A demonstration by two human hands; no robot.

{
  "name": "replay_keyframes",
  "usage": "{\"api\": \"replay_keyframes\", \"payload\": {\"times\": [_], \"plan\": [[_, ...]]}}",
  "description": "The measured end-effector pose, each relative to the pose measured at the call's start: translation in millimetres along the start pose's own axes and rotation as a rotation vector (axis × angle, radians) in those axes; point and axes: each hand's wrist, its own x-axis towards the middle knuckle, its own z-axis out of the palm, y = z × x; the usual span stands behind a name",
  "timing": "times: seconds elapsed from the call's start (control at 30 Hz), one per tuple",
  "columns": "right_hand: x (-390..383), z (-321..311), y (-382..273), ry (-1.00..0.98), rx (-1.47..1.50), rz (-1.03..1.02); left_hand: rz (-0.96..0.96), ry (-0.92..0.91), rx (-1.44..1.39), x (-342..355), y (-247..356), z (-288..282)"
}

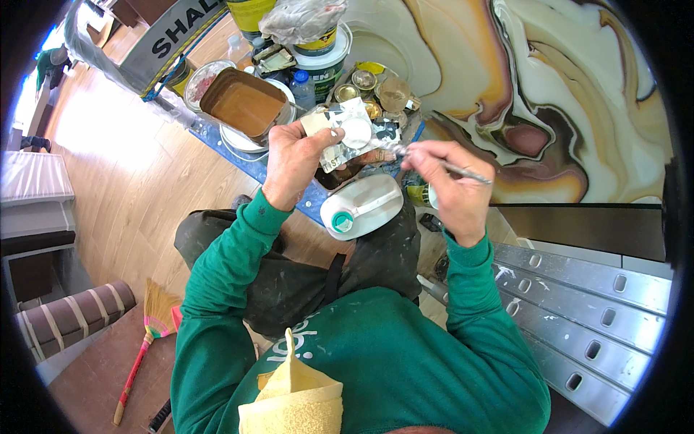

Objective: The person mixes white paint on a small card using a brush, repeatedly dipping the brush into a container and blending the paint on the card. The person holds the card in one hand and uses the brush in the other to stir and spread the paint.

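My left hand [289, 163] pinches a paint-marked piece of card [335, 158], its thumb on top beside a round white patch [356, 133]. In my right hand [455, 184] is a slim grey paint-stained stick [466, 173], held between thumb and fingers and pointing left toward the card. Its tip is blurred, so I cannot tell whether it touches the white patch. Below the card lies a white plastic jug [376, 213] with a green cap, beside a dark brown tray [340, 176] that is partly hidden by the card and left hand.
A tub of brown paint [246, 108] sits left of the hands, and several small open tins [363, 79] stand beyond them. Paint buckets [322, 61] are farther back. A swirled glossy panel [535, 94] fills the right; below it lies a metal ladder [578, 318]. A broom [148, 325] is lower left.
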Motion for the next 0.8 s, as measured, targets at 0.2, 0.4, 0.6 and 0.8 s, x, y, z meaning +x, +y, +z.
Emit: {"api": "replay_keyframes", "payload": {"times": [0.2,0.4,0.6,0.8], "plan": [[-6.0,-4.8,-0.3,-0.033,0.007,0.022,-0.012,-0.006,-0.013,-1.6,2.0,0.8],[-5.8,-25.7,7.8,0.083,0.394,0.197,-0.074,-0.006,-0.133,-6.9,10.8,0.2],[-11.7,-20.9,18.1,0.094,0.382,0.202,-0.076,-0.022,-0.182,-7.8,15.0,-2.3],[-11.1,-25.3,12.7,0.105,0.28,0.136,-0.047,-0.014,-0.166,-7.7,20.1,-4.7]]}}
